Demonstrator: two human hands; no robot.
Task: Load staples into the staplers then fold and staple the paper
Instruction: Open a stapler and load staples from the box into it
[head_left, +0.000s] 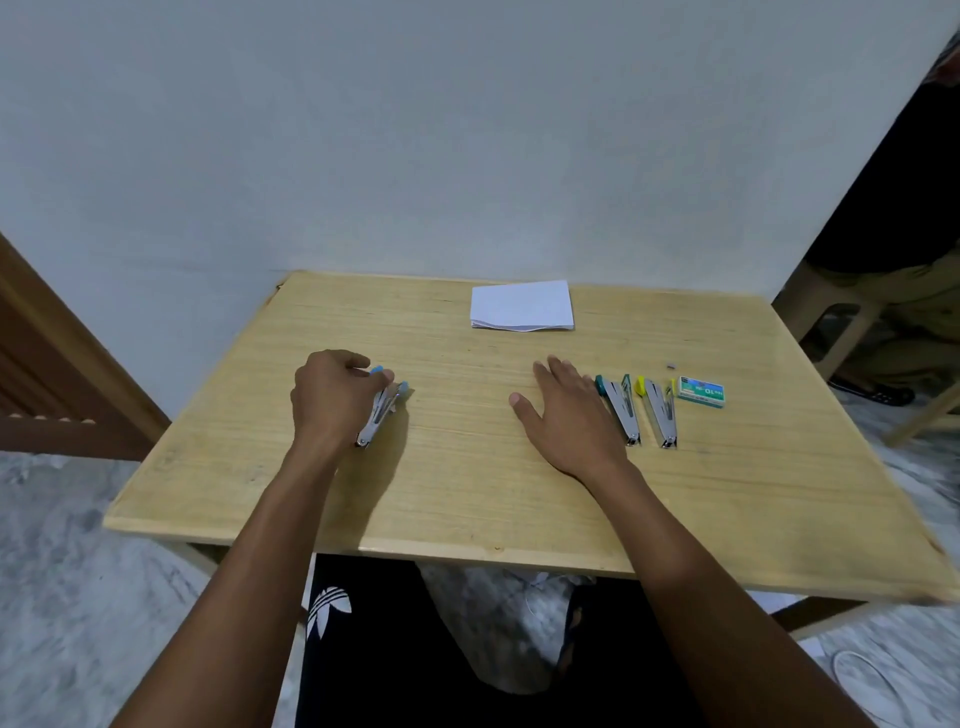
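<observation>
**A:** First entry?
**B:** Blue stapler (383, 410), lying on the table (467, 493) with its arms spread apart. The left hand (327, 397) curls its fingers round the blue-capped far end.
**A:** The other hand?
**B:** Right hand (569, 421), flat on the tabletop, fingers straight and slightly spread, holding nothing.
**A:** Beside it?
**B:** Green stapler (619, 410), just beside its little-finger edge, arms spread. Yellow stapler (658, 415), next outward, apart from the green one, lying the same way. Staple box (701, 391), green and white, further out still, near the yellow cap. Small grey scrap (671, 366), just beyond the box; what it is cannot be told.
**A:** The paper?
**B:** Folded paper (522, 305), white, well beyond the right hand's fingertips, near the table's far edge.
</observation>
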